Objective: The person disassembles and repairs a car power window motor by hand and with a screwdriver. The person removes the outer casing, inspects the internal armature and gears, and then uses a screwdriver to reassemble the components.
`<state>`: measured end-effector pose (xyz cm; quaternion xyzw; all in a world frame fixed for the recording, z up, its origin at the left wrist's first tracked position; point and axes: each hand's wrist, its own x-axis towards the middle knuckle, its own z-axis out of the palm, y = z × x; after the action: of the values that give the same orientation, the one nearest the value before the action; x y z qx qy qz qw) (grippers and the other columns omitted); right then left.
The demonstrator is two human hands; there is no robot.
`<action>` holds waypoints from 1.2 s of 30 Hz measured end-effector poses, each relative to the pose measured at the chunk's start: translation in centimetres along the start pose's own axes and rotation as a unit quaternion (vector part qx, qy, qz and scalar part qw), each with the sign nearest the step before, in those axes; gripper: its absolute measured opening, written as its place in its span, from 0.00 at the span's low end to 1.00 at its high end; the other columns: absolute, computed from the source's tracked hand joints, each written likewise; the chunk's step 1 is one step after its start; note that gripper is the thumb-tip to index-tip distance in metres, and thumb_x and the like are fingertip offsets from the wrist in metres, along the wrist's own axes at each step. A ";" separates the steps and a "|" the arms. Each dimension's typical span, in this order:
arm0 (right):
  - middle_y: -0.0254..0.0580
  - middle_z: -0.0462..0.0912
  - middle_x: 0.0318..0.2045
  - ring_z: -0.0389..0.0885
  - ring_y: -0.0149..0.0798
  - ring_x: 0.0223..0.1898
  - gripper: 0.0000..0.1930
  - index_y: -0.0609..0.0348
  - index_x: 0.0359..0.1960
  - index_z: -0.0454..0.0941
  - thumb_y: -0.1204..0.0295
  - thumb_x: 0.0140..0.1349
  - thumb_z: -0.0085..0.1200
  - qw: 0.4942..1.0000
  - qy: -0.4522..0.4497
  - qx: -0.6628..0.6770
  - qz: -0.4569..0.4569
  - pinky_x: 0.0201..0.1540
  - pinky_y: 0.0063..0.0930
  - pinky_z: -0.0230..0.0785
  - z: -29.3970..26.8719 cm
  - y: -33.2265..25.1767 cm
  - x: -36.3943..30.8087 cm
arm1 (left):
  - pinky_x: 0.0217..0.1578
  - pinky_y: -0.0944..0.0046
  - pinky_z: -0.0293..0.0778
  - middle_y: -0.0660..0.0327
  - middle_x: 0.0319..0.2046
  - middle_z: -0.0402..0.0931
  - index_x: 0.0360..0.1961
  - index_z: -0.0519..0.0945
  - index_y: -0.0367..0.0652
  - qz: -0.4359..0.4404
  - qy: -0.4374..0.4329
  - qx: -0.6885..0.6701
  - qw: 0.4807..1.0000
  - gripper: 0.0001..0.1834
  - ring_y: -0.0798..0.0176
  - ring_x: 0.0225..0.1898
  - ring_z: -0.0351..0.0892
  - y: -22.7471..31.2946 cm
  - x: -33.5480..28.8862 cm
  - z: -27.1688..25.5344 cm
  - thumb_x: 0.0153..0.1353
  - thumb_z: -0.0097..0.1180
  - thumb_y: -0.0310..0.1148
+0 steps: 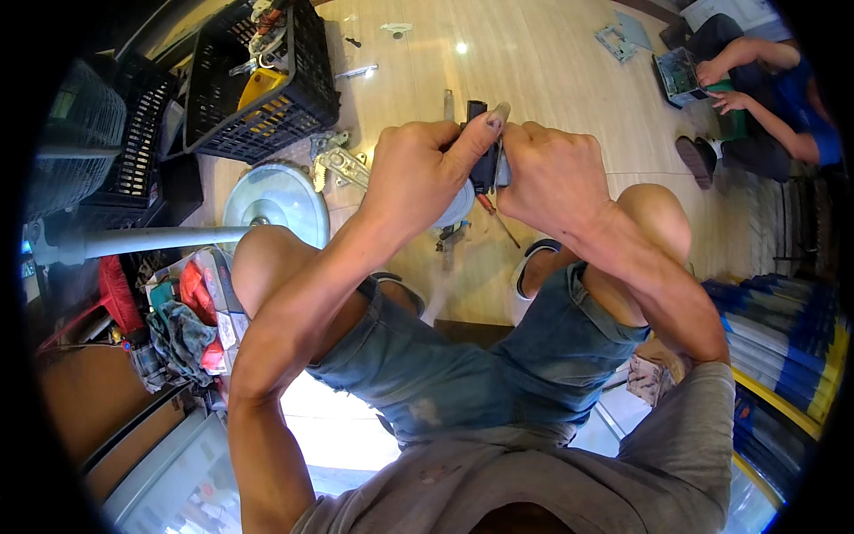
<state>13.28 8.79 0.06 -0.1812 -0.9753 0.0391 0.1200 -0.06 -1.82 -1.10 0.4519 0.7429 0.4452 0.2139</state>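
Note:
My left hand (411, 171) and my right hand (556, 180) meet in front of my knees, both closed. Between them is a narrow black part (483, 167) with greyish metal along its right side; its kind I cannot make out. My left thumb presses on its top, and the left fingers curl round it. The right fingers are folded against its other side and hide much of it. Below the hands, a screwdriver (487, 205) with a red handle points down toward the floor. A pale round disc (457, 206) shows partly behind my left hand.
Left of my hands lie metal gear parts (342, 167) and a round pale-blue stand base (277, 203) with a pole. A black crate (307, 89) of tools stands beyond. At far right a co-worker's hands (722, 84) touch a metal box (680, 78). Metal plates (616, 42) lie nearby.

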 end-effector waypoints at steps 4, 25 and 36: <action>0.47 0.80 0.21 0.82 0.48 0.23 0.08 0.60 0.22 0.75 0.72 0.40 0.58 1.000 -0.019 -0.003 -0.002 0.23 0.40 0.73 0.3 -0.1 -0.3 | 0.16 0.64 0.61 0.59 0.10 0.69 0.26 0.82 0.31 -0.014 -0.009 0.020 1.000 0.25 0.75 0.16 0.62 0.3 -0.2 0.0 0.65 0.56 0.47; 0.49 0.81 0.22 0.83 0.50 0.24 0.09 0.62 0.24 0.76 0.72 0.38 0.57 1.000 -0.008 0.026 0.011 0.26 0.42 0.74 -0.2 0.3 0.1 | 0.15 0.61 0.64 0.50 0.10 0.70 0.23 0.82 0.32 0.002 0.021 -0.045 0.999 0.28 0.64 0.11 0.68 -0.5 0.5 0.9 0.62 0.58 0.51; 0.49 0.81 0.23 0.84 0.48 0.25 0.08 0.62 0.25 0.77 0.74 0.41 0.58 0.998 -0.027 0.004 0.053 0.26 0.40 0.75 -0.8 -0.5 0.7 | 0.18 0.64 0.65 0.55 0.10 0.70 0.24 0.83 0.31 -0.033 0.004 -0.045 0.998 0.28 0.71 0.14 0.66 -0.2 1.4 0.4 0.63 0.57 0.50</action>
<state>12.64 8.56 1.03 -0.2311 -0.9671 0.0542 0.0917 -0.62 -0.46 -1.38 0.4152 0.7376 0.4725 0.2457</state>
